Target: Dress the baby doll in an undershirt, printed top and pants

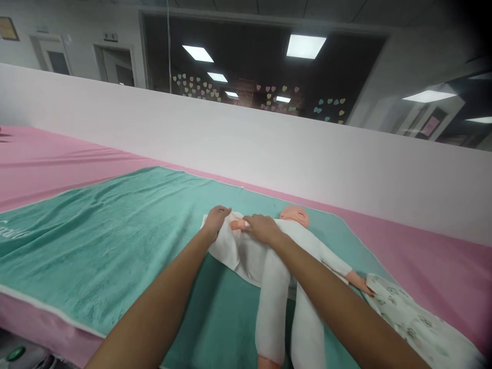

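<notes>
A baby doll in a white bodysuit lies on its back on a green towel, head toward the wall, legs toward me. My left hand grips the white garment's loose side by the doll's arm. My right hand rests on the doll's chest and pinches the doll's small pink hand at the sleeve opening. The doll's other arm lies stretched out to the right.
A patterned white cloth lies at the towel's right corner beside the doll's outstretched hand. The towel covers a pink sheeted surface. A white partition wall runs along the far side. The near edge drops off at lower left.
</notes>
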The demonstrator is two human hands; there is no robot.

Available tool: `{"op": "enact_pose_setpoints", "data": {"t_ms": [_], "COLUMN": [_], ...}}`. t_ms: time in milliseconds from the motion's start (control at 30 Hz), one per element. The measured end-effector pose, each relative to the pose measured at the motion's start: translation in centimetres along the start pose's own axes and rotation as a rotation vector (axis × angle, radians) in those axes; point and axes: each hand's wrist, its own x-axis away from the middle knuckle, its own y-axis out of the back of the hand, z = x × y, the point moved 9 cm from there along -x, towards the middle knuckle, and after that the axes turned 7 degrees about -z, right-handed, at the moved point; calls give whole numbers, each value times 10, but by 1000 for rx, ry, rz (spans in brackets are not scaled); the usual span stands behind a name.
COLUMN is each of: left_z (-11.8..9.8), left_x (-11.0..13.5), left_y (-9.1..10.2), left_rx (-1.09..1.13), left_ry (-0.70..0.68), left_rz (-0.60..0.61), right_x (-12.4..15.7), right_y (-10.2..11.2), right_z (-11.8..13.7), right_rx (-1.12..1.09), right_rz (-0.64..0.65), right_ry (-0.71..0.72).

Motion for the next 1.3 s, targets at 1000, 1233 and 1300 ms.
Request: {"op": "enact_pose_setpoints", "data": {"t_ms": [1000,1233,1300], "left_z": [-13,-30,-30], "left_x": [27,52,52], "left_y": [-35,-57,-59], "left_rx": [-319,130,238], "left_ry": [-109,-44,-22], "left_rz": [107,146,194], "right_x": [143,89,75], "right_y": [29,47,50], "right_z": [-186,-144,-122], "right_rx": [-521,-715,-726], "right_rz": [-305,-76,15], "right_ry": [-503,-345,-272]}}
